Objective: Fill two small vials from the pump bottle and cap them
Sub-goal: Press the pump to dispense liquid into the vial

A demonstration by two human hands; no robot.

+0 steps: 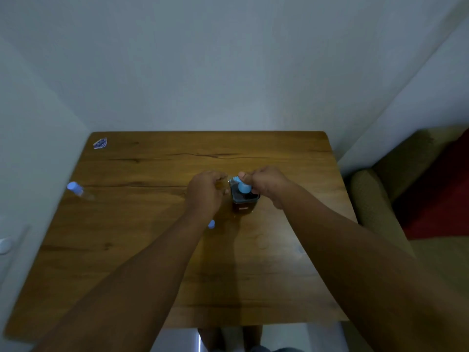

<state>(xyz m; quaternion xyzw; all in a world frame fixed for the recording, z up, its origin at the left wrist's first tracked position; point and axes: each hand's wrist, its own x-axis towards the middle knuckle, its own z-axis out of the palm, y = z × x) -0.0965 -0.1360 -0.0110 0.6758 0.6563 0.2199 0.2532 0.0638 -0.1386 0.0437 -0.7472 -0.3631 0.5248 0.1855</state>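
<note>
One capped vial (77, 189) lies far left on the table (152, 262). Your left hand (205, 193) pinches the second vial (223, 184) at the spout; grip its body (light, slick, likely fragile). Your right hand (266, 185) curls over the pump bottle (245, 199) head at centre.

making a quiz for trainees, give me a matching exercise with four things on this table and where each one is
Things:
1. pump bottle
2. capped vial
3. loose blue cap
4. small patterned packet

Places:
a. far left corner of the table
b. lying near the left edge
c. centre, under the right hand
d. just beside the left wrist

Pairs: 1-c, 2-b, 3-d, 4-a
</note>
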